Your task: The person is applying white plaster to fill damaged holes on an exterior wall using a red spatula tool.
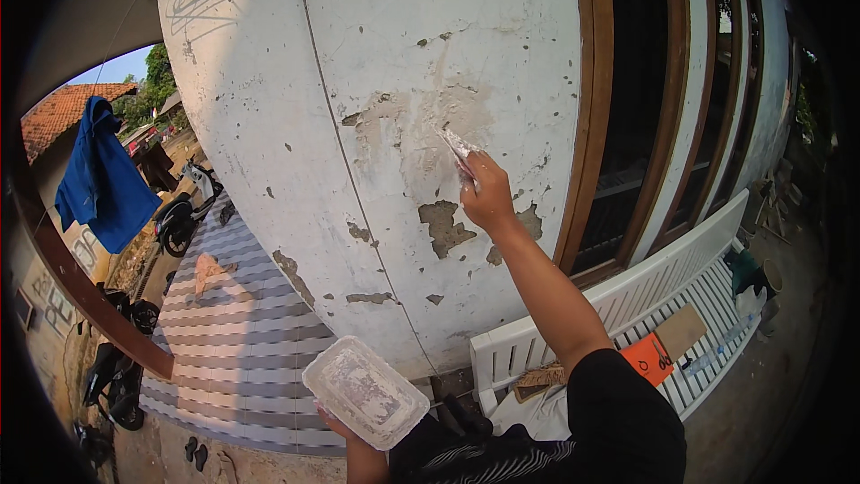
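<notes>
My right hand (486, 190) is closed around a putty knife (458, 144) smeared with white paste. Its tip meets the white wall (502, 0) at a patch of damp-looking, beige-white filler (421, 116). Below that patch, flaked paint leaves bare grey spots (445, 229). Low in front of me, my left hand (339, 423) grips a rectangular plastic tub (365, 393) from its left side and underneath. Whitish paste coats the tub's inside. Most of the left hand's fingers are hidden behind the tub.
A cable (327, 99) runs down the wall. Brown-framed windows (591, 108) stand to the right, above a white slatted bench (708, 376) bearing an orange sheet (647, 358) and cardboard. At left, a blue garment (107, 184) hangs over a striped tiled floor (260, 341), with a motorbike (184, 211) beyond.
</notes>
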Demonstrator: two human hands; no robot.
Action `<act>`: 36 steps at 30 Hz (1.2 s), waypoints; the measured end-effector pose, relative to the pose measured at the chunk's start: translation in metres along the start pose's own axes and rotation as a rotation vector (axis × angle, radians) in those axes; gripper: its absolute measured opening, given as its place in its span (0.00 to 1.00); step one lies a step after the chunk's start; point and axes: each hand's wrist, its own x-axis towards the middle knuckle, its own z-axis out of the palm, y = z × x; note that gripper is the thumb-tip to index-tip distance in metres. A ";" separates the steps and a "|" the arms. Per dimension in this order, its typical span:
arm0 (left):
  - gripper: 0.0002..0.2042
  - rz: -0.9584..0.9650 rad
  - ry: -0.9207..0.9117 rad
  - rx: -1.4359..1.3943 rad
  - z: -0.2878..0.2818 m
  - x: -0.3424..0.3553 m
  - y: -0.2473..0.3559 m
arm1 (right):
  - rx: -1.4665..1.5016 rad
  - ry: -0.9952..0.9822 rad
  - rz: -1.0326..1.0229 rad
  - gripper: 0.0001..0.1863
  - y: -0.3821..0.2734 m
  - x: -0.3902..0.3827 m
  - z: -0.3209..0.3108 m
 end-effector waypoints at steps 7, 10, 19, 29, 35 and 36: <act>0.45 -0.001 0.095 -0.083 -0.010 -0.006 -0.002 | 0.087 0.174 0.172 0.19 -0.007 0.024 -0.004; 0.46 0.014 0.105 -0.064 -0.012 -0.006 -0.002 | 0.183 0.015 0.257 0.16 -0.027 0.040 -0.001; 0.46 0.033 0.117 -0.108 -0.021 -0.003 0.000 | -0.300 -0.011 -0.300 0.14 -0.049 0.070 0.045; 0.44 0.008 0.166 -0.058 -0.053 0.010 -0.002 | -0.311 -0.179 -0.164 0.16 -0.030 0.055 0.115; 0.44 -0.023 0.137 -0.167 -0.050 0.028 -0.010 | -0.295 -0.217 -0.295 0.20 -0.019 0.013 0.123; 0.44 -0.026 0.139 -0.171 -0.046 0.030 -0.011 | -0.304 -0.273 -0.262 0.20 -0.022 0.010 0.121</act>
